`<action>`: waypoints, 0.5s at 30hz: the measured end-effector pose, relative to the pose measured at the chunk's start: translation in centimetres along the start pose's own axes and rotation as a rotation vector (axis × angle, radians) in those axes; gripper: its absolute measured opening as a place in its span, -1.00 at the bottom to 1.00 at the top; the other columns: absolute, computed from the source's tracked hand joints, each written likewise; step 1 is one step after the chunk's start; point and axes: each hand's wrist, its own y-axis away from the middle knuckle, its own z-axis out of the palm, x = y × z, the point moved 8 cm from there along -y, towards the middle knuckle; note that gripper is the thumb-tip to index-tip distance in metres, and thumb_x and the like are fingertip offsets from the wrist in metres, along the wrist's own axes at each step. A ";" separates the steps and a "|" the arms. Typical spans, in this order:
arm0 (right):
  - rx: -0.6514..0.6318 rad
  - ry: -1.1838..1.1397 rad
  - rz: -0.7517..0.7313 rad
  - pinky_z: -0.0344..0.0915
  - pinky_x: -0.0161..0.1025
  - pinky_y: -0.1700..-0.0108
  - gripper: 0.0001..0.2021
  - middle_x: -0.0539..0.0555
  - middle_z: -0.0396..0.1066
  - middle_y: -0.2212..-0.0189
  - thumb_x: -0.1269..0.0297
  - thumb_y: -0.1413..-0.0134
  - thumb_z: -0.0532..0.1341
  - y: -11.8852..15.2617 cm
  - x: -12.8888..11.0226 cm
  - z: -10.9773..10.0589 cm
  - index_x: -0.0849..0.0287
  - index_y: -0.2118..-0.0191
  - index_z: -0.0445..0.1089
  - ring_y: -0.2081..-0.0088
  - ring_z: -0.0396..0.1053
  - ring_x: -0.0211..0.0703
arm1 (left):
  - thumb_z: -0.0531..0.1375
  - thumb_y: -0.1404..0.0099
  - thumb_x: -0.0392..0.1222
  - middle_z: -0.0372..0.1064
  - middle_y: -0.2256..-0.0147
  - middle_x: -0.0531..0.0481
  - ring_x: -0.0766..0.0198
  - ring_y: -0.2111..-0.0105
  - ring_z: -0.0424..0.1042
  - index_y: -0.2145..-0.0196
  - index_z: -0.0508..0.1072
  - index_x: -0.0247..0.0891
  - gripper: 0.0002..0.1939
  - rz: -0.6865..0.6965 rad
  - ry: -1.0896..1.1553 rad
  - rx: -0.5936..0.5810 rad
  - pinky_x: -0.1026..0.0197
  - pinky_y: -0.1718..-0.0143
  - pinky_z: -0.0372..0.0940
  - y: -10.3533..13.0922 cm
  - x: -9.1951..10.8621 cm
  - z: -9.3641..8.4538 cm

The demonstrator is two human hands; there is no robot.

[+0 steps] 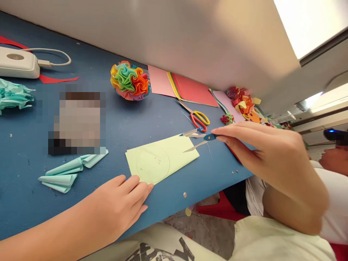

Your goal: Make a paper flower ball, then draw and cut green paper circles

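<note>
A folded pale green sheet of paper [179, 154] lies on the blue table with a pencilled circle on its left half. Fingers of my left hand [123, 199] rest flat on the paper's lower left edge, partly spread. Pinched by its blue top in my right hand [261, 148] is a drawing compass [199, 137], its legs spread and pointing left over the paper's right end. Whether the compass tips touch the paper I cannot tell. Just behind the compass lie scissors [194, 114] with red and yellow handles.
A multicoloured paper ball [130, 81] stands at the back, beside stacked coloured paper sheets [193, 88]. Folded turquoise paper pieces [61, 181] lie left, below a blurred patch. A white device with a cable [19, 61] is far left. Another person [334, 170] sits at the right.
</note>
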 end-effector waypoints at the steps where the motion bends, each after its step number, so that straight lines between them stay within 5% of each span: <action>1: 0.012 -0.020 -0.003 0.35 -0.28 0.23 -0.80 -0.03 0.50 0.27 0.45 -0.20 0.13 -0.1 0.4 0.2 0.04 0.17 0.44 0.26 0.48 -0.16 | -0.01 -0.39 -0.23 0.32 0.39 -0.02 0.19 0.38 0.20 -0.02 0.41 -0.37 -0.66 -0.006 0.002 0.004 0.10 0.40 0.05 0.0 0.0 0.0; 11: -0.007 -0.202 -0.120 0.34 -0.38 0.03 -0.73 0.07 0.49 0.22 0.63 -0.14 0.11 0.8 1.2 3.4 0.21 0.13 0.42 0.13 0.44 -0.25 | -0.07 -0.42 -0.25 0.40 0.20 0.00 0.17 0.33 0.18 0.06 0.46 -0.22 -0.67 -0.036 0.063 -0.001 0.07 0.30 0.01 0.1 -0.1 0.0; 15: -0.059 -0.300 -0.121 0.35 -0.34 -0.01 -0.69 0.07 0.49 0.17 0.67 -0.13 0.10 1.1 1.9 4.3 0.20 0.11 0.41 0.06 0.42 -0.23 | -0.09 -0.44 -0.22 0.40 0.28 0.01 0.18 0.33 0.15 0.04 0.45 -0.24 -0.65 -0.040 0.059 -0.003 0.07 0.31 0.00 0.1 -0.1 0.2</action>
